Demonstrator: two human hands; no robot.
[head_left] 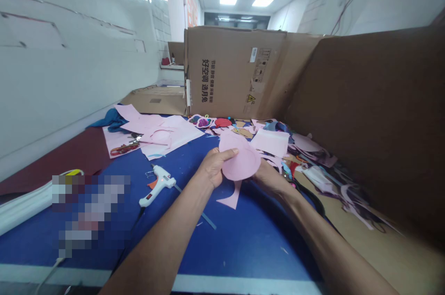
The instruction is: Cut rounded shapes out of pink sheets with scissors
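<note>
A rounded pink felt-like piece is up in front of me over the blue table. My left hand grips its left edge, thumb flat on the near face and the fingers behind. My right hand reaches in at the piece's right side; the pink sheet covers its fingers, so what they hold does not show. Below the hands a curved pink scrap is visible against the tabletop. To the left lies a white glue gun with a glue stick in its rear.
Pink sheets and red-handled scissors lie at the back left. A white-backed pink piece and scraps crowd the right. Cardboard walls stand behind and to the right. A blurred-out item lies front left.
</note>
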